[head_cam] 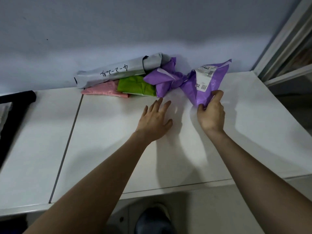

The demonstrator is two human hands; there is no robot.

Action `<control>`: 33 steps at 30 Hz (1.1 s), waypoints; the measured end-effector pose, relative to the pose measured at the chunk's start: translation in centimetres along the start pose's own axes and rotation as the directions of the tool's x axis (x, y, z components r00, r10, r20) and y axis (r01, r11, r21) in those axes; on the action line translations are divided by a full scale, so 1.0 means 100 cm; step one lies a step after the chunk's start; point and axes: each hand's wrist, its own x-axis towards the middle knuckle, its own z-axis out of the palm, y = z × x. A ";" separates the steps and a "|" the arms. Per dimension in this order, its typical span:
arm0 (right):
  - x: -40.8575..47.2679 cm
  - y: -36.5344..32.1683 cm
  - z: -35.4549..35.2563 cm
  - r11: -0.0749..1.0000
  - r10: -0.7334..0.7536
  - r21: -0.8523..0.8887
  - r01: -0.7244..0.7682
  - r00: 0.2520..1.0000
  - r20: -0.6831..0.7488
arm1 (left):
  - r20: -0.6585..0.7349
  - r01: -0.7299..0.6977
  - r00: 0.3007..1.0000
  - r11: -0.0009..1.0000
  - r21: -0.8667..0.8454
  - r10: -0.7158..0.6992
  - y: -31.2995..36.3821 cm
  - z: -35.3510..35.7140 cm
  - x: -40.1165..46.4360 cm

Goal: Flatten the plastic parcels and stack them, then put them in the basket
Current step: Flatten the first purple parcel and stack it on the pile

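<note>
On the bench (118,132), right hand (211,114) pinches the purple parcel (205,85) by its near corner, left hand (154,119) spread flat just left.

head view | looks forward-down | close over white table (253,132) | facing wall (118,31)
</note>
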 end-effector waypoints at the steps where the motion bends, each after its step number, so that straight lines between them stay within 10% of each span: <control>1: 0.000 -0.003 -0.002 1.000 -0.006 0.010 0.006 1.000 -0.007 | -0.005 -0.002 1.000 1.000 0.000 0.002 -0.001 -0.002 -0.001; 12: -0.004 -0.071 -0.046 0.955 -0.260 0.055 0.293 0.909 -0.326 | -0.167 -0.029 0.985 0.999 0.025 0.033 -0.014 -0.055 -0.029; 22: -0.038 -0.151 -0.074 0.897 -0.305 0.253 0.362 0.922 -0.236 | -0.232 -0.076 0.973 0.944 -0.320 0.000 -0.034 -0.112 -0.082; 28: -0.083 -0.189 -0.041 0.882 -0.333 0.335 0.332 0.941 -0.058 | -0.182 0.249 0.884 0.765 -0.595 -0.430 -0.072 -0.146 -0.118; 33: -0.111 -0.208 0.001 0.852 -0.250 0.494 0.173 0.964 0.092 | -0.137 0.244 0.796 0.519 -0.819 -0.590 -0.122 -0.151 -0.149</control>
